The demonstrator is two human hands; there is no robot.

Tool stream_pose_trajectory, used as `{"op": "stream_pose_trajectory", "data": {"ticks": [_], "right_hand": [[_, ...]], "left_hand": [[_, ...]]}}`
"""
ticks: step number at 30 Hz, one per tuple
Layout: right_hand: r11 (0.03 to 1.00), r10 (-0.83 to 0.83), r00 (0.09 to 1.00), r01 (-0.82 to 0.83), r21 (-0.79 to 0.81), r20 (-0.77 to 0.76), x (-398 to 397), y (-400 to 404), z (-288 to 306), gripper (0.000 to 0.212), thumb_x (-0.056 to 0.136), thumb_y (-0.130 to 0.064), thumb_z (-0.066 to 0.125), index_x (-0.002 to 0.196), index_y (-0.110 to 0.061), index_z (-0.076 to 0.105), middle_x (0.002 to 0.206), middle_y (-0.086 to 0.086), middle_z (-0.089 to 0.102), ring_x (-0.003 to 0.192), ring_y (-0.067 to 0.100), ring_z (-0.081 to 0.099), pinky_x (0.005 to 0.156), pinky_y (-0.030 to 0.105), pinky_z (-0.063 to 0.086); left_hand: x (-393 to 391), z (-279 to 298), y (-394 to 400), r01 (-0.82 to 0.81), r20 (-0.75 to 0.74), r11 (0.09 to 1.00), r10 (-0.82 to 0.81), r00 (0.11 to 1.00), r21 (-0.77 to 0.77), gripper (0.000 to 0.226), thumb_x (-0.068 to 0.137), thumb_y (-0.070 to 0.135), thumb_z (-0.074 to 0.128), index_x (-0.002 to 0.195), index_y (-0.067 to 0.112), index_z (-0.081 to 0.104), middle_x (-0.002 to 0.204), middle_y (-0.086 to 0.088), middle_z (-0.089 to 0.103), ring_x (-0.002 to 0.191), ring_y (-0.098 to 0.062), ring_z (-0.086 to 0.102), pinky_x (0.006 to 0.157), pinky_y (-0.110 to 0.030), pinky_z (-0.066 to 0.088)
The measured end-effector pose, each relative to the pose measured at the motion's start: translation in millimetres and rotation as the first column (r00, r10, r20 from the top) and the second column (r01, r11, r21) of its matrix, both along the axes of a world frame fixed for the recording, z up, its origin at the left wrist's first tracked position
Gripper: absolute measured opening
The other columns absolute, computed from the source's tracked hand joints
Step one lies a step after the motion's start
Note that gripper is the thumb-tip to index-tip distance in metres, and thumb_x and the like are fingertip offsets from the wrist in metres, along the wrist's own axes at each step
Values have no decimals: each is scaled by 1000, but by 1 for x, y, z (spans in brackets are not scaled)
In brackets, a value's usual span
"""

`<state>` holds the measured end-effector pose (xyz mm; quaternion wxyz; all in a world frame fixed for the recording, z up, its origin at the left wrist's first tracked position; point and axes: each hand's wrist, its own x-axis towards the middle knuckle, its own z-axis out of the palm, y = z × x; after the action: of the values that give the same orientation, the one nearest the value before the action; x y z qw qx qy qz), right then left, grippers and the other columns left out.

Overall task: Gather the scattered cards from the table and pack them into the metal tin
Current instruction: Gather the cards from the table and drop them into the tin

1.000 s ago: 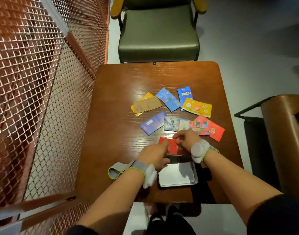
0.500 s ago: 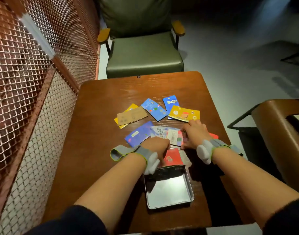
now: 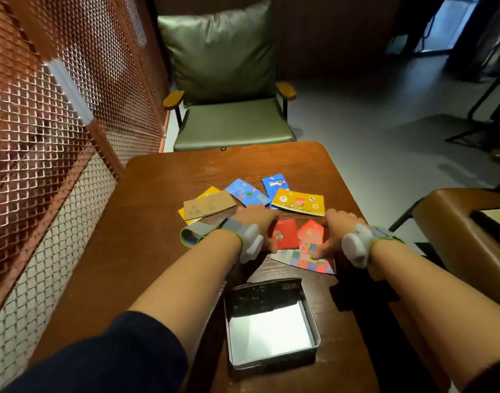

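Observation:
An open, empty metal tin (image 3: 272,362) sits near the table's front edge. Just beyond it lies a loose bunch of cards: two red cards (image 3: 286,233) on top of a checkered card (image 3: 307,261). My left hand (image 3: 255,219) curls around the bunch's left side and my right hand (image 3: 334,231) around its right side, thumb on the checkered card. Farther back lie a brown card (image 3: 209,207) over a yellow one, two blue cards (image 3: 245,192) and a yellow card (image 3: 298,202). The left hand hides the other cards under it.
The wooden table (image 3: 146,251) has a copper mesh screen (image 3: 44,137) along its left edge. A green armchair (image 3: 229,120) stands behind the table. A brown chair (image 3: 464,231) is close on the right.
Both hands have drawn the near row of cards together into one bunch between them. The red card by the tin has joined it. The view has tilted up.

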<state>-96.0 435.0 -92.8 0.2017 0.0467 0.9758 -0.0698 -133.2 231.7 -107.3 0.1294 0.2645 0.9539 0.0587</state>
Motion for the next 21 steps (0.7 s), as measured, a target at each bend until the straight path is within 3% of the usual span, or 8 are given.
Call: {"op": "stream_pose_trajectory", "data": {"ticks": [2,5,9,12,15,17,19,21], "right_hand": [[997,27,997,-21,-80,77,4,-2,5,54,55,-52,84,78,-11,57,90,16,65,76,22,57,63,25,40],[979,27,998,-13,-201,63,23,-9,11,39,71,-36,79,59,-15,48,79,12,65,65,16,50,48,19,35],[977,-16,998,3,-211,-59,46,-15,15,26,78,-26,75,77,-14,53,97,9,64,81,17,51,50,18,32],[974,-72,984,34,-223,-165,66,-11,24,23,82,-15,68,102,-7,61,108,10,66,84,21,56,63,23,42],[929,-185,938,71,-363,-292,83,-9,46,27,83,-7,63,110,-8,61,105,10,65,80,23,61,67,15,48],[903,-233,894,53,-427,-382,90,-13,62,33,80,-5,65,113,-8,61,112,15,66,96,30,63,82,27,49],[884,-247,868,21,-467,-430,101,-22,79,38,80,-5,67,117,-7,59,119,16,64,107,32,60,89,34,47],[862,-255,858,-7,-507,-445,113,-32,90,39,81,-5,67,119,-8,57,122,15,63,108,30,60,86,33,47]], "left_hand": [[4,-1,-4,-32,-40,998,34,999,54,55,58,46,83,100,23,55,96,-8,65,90,-32,61,65,-31,36],[22,2,-11,-123,-27,982,128,991,145,55,61,37,83,100,23,46,95,-7,59,84,-28,54,64,-29,34],[46,15,-21,-232,27,920,235,972,316,50,77,9,68,122,17,47,113,-14,63,92,-27,59,67,-26,39],[71,48,-36,-263,-88,857,334,939,444,47,84,3,54,130,13,49,124,-18,61,108,-29,59,80,-28,41],[95,93,-53,-254,-178,815,394,902,520,45,88,0,54,132,9,50,128,-15,62,118,-30,58,94,-29,42],[113,119,-55,-200,-163,808,341,926,554,45,88,-4,56,131,8,54,129,-12,63,120,-26,58,98,-26,41],[136,135,-53,-175,-100,848,257,961,501,44,86,-4,59,129,9,57,127,-12,64,118,-26,59,96,-27,44],[156,133,-49,-132,-71,924,169,983,360,42,84,4,65,124,14,61,120,-8,67,110,-24,63,89,-25,47]]}}
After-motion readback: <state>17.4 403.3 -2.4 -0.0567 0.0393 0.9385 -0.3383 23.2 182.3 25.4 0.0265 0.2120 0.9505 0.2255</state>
